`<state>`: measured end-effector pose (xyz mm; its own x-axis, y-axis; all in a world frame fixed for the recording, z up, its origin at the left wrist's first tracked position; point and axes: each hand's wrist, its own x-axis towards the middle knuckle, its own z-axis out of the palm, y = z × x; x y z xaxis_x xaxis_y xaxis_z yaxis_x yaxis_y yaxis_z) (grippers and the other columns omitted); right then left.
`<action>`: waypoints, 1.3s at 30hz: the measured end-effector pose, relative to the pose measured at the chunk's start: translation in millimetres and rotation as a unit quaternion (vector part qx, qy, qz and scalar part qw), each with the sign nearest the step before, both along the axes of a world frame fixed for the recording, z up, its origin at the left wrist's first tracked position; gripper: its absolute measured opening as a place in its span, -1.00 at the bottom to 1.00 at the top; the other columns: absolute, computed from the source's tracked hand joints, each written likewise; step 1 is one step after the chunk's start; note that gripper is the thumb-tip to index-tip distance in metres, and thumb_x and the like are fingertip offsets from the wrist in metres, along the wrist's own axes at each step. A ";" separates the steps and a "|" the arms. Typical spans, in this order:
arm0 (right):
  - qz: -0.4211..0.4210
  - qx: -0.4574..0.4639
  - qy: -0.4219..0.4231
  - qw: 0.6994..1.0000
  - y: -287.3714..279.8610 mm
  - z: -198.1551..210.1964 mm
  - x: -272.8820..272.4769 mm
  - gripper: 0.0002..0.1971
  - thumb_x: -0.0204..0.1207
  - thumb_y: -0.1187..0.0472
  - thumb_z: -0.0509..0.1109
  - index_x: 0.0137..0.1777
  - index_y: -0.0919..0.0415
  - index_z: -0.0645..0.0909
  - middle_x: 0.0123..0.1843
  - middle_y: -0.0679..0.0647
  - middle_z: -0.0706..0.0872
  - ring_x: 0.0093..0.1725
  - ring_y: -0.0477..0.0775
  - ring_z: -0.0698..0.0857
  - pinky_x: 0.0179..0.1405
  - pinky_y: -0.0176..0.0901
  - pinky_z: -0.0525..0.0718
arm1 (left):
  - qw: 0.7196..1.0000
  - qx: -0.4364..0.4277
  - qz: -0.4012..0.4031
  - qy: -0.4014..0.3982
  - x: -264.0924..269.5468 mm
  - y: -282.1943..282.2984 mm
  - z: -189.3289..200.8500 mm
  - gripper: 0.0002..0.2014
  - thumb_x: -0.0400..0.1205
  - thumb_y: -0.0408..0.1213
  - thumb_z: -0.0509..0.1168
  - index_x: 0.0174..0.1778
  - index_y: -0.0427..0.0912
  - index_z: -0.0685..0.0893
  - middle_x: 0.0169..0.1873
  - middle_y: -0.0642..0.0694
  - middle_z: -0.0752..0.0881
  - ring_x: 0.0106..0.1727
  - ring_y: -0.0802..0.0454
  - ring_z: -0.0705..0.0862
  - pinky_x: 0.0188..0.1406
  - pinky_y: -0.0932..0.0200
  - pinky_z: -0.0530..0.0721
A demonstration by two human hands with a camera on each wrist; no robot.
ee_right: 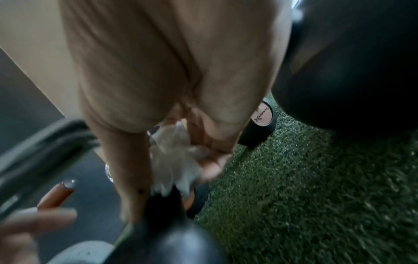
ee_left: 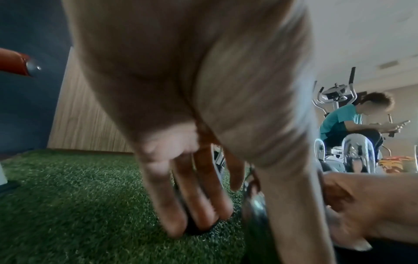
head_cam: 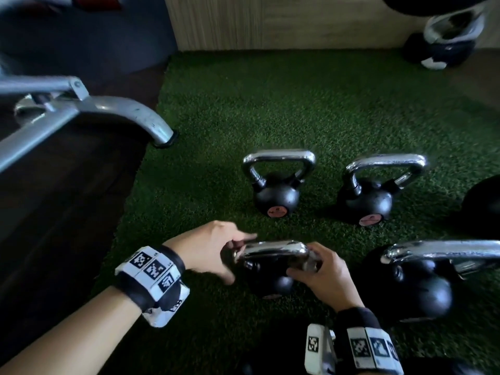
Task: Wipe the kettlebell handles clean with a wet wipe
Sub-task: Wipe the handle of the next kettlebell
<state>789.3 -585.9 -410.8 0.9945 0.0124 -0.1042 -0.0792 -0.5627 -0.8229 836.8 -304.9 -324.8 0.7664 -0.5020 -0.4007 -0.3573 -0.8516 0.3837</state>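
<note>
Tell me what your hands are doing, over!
Left hand steadies the near kettlebell at its handle. Right hand holds the wet wipe on the handle's right end. Nothing in the way.

The right hand [ee_right: 158,80] fills the upper centre, pinching a white wipe [ee_right: 174,160] above a black kettlebell [ee_right: 167,239], green turf [ee_right: 316,196] lower right

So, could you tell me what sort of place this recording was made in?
Most likely a gym. Several chrome-handled kettlebells stand on green artificial turf, a metal machine leg rests beside it, and the left wrist view shows an exercise machine behind a seated person.
</note>
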 end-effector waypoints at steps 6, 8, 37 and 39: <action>-0.021 0.001 -0.023 1.000 -18.8 33.0 2.6 -0.61 0.36 0.40 0.50 0.01 -0.15 0.74 -0.15 -0.18 0.80 -0.14 -0.22 0.72 -0.19 -0.58 0.54 | 0.994 0.084 0.026 0.068 51.0 10.9 64.4 -0.38 0.57 -0.07 0.54 0.57 0.25 0.54 0.17 0.23 0.74 0.06 0.29 0.75 0.17 0.21 0.74; -0.038 0.012 -0.041 0.998 -22.4 51.4 12.4 -0.56 0.36 0.42 0.52 0.11 -0.13 0.77 -0.08 -0.17 0.80 -0.08 -0.17 0.73 -0.16 -0.61 0.52 | 0.992 0.109 0.029 0.051 59.0 9.3 86.2 -0.48 0.61 -0.06 0.50 0.51 0.17 0.62 0.11 0.25 0.80 0.04 0.31 0.75 0.19 0.22 0.73; -0.055 -0.114 -0.301 0.945 25.5 110.9 173.0 -0.64 0.54 0.26 0.60 0.34 0.12 0.79 0.17 -0.21 0.77 0.07 -0.33 0.71 0.15 -0.74 0.48 | 0.850 -0.280 0.438 0.082 155.1 -75.0 -89.3 -0.32 0.58 0.38 0.33 0.52 0.04 0.58 0.44 -0.22 0.68 0.46 -0.27 0.63 0.43 0.06 0.52; -0.028 -0.124 -0.318 0.940 33.0 108.9 179.1 -0.68 0.53 0.33 0.59 0.28 0.19 0.81 0.22 -0.08 0.83 0.12 -0.25 0.74 0.26 -0.61 0.57 | 0.855 -0.278 0.430 0.080 158.0 -71.4 -92.0 -0.31 0.58 0.37 0.34 0.51 0.01 0.60 0.43 -0.23 0.69 0.45 -0.25 0.64 0.42 0.07 0.53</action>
<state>968.4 -552.9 -301.8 0.8550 0.0121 0.5184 0.3487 -0.7533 -0.5576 994.8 -376.3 -416.8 0.9058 0.0734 -0.4173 0.4046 -0.4422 0.8005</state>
